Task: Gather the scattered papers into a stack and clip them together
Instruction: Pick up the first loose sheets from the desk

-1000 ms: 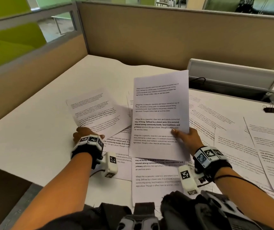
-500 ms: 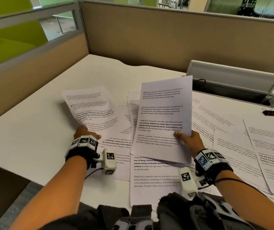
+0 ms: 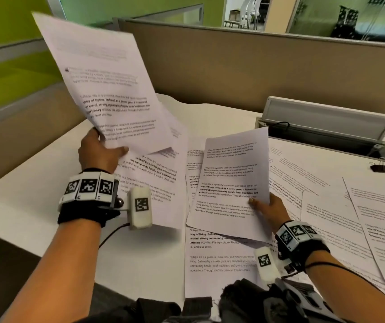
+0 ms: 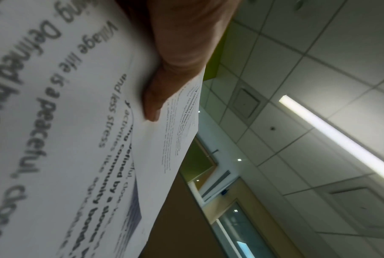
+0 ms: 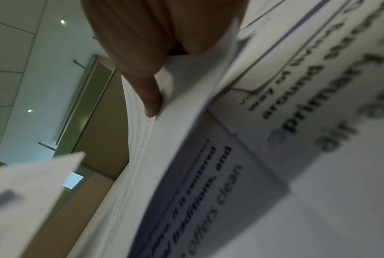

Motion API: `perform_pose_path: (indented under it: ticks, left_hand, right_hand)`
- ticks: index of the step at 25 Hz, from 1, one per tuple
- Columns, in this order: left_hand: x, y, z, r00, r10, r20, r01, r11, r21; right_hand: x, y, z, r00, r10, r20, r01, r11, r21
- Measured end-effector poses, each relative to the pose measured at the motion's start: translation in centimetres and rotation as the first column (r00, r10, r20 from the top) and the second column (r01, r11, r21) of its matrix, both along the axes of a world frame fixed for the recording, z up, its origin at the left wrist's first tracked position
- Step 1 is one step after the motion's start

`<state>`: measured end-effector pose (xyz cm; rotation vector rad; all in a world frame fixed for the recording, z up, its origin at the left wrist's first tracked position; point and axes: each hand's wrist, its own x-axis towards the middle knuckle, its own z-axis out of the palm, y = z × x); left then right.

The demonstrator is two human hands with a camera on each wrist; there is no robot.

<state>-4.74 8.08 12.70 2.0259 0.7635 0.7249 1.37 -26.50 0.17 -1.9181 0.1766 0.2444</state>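
My left hand [image 3: 103,149] pinches the lower edge of a printed sheet [image 3: 107,85] and holds it raised and tilted above the desk's left side. The left wrist view shows the thumb [image 4: 164,83] pressed on that sheet [image 4: 54,122]. My right hand [image 3: 268,208] grips the right edge of a second sheet [image 3: 231,183], lifted a little over the papers at centre; its thumb [image 5: 142,78] lies on the page [image 5: 175,139]. Several more printed sheets [image 3: 326,201] lie scattered flat on the white desk [image 3: 12,206]. A black binder clip [image 3: 379,167] sits at the far right.
A grey cable tray with its lid [image 3: 326,117] open is set into the desk behind the papers. Tan partition walls [image 3: 233,66] close the desk at the back and left. Dark gear [image 3: 256,304] hangs at my chest near the front edge.
My left hand has picked its sheet off the desk and swung it up high on the left. The right hand's sheet stays lifted, shifted slightly right.
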Motion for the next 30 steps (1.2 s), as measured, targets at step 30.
perform_pose_path:
  ticks: [30]
  left_hand:
    - [2.7, -11.5, -4.9, 0.710, -0.664, 0.236, 0.679, 0.554, -0.482]
  right_hand:
    - [-2.5, -3.5, 8.3, 0.975, 0.102, 0.199, -0.190, 0.847, 0.496]
